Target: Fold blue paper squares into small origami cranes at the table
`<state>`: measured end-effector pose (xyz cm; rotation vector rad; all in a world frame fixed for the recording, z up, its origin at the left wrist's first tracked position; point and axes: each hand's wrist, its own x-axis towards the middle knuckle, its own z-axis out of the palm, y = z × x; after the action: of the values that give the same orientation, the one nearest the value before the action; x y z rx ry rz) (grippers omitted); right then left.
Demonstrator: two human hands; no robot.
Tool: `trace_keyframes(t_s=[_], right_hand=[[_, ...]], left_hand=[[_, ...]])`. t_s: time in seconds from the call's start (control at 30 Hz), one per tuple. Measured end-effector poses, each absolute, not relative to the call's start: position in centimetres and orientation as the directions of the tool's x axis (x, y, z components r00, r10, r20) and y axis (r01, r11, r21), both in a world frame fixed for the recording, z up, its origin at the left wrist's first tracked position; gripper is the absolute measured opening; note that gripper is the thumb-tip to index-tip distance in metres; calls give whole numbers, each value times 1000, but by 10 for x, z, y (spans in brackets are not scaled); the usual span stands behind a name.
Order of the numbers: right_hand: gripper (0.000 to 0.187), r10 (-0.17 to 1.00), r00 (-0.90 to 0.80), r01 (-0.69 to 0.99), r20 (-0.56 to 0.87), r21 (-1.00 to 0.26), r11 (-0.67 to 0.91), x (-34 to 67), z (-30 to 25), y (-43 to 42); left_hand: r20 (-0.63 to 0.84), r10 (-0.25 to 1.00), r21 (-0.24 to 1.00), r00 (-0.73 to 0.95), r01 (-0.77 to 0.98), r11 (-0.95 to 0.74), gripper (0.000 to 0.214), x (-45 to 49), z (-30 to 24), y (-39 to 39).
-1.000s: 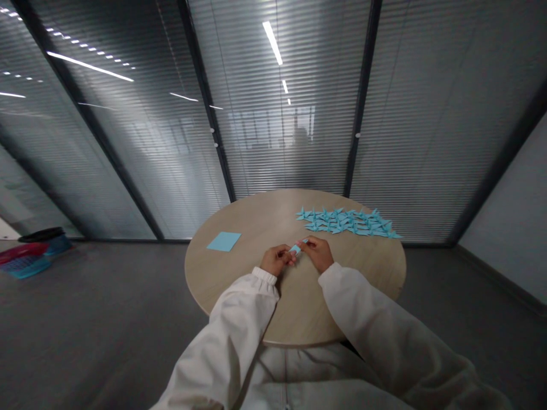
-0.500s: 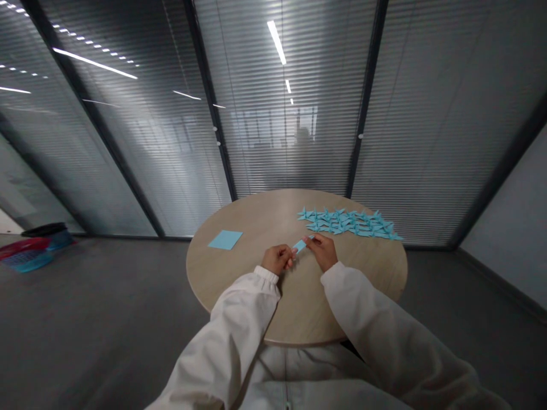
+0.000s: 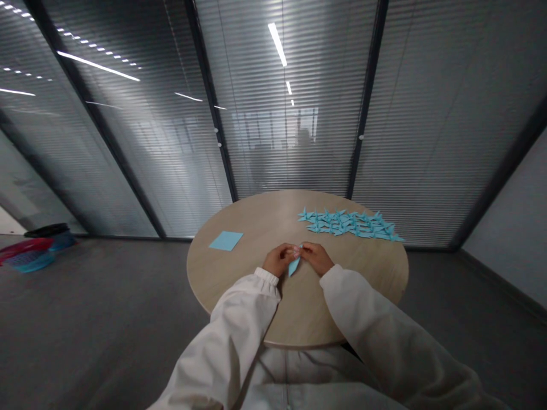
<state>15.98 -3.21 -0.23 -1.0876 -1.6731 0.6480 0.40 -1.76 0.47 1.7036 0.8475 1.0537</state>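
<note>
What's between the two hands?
Head view: a folded piece of light blue paper, pinched at its upper end by both the left hand and the right hand.

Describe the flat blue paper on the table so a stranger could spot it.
On the round wooden table, left of the person's left hand, lies a blue paper square. It sits flat and unfolded, apart from the cluster of folded blue paper cranes.

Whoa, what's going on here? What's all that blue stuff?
A person is pinching a folded piece of blue paper between their left hand and right hand, over a round wooden table. Rows of blue origami cranes lie at the table's far side, and a flat blue paper square lies on the left.
</note>
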Motion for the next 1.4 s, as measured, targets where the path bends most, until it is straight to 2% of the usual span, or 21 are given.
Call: trace_keyframes(t_s=[0.13, 0.3, 0.4, 0.5, 0.57, 0.67, 0.9, 1.03, 1.23, 1.4], right_hand=[[37, 845, -139, 417, 517, -743, 524, 158, -2, -33], [24, 867, -95, 327, 488, -808, 491, 159, -2, -33], [22, 828, -45, 337, 560, -771, 540, 160, 3, -36], [18, 761, -184, 350, 623, -682, 643, 159, 5, -39], [16, 738, -269, 337, 619, -658, 674, 158, 3, -40], [16, 735, -305, 336, 606, -654, 678, 157, -2, -39], [14, 760, -313, 371, 570, -663, 650, 157, -8, -36], [11, 779, -311, 351, 544, -696, 626, 156, -8, -35], [5, 824, -304, 378, 479, -733, 565, 156, -6, -35], [18, 806, -322, 385, 497, -709, 591, 155, -4, -37]], left_hand=[[184, 890, 977, 417, 23, -213, 50, 3, 2, -13], [45, 898, 998, 438, 20, -59, 66, 1, 5, -15], [34, 948, 999, 317, -29, -27, 59, -2, 8, -14], [6, 974, 998, 224, -62, 8, 48, -5, 11, -11], [-18, 978, 997, 209, -66, 33, 43, -6, 13, -11], [-45, 976, 994, 213, -84, 64, 39, -7, 13, -11], [-49, 973, 999, 225, -11, 53, 35, -6, 7, -11], [8, 975, 1000, 222, 19, -12, 35, -7, 5, -10], [36, 971, 999, 236, -1, -37, 34, -7, 3, -9], [31, 976, 999, 215, 1, -32, 32, -7, 5, -10]])
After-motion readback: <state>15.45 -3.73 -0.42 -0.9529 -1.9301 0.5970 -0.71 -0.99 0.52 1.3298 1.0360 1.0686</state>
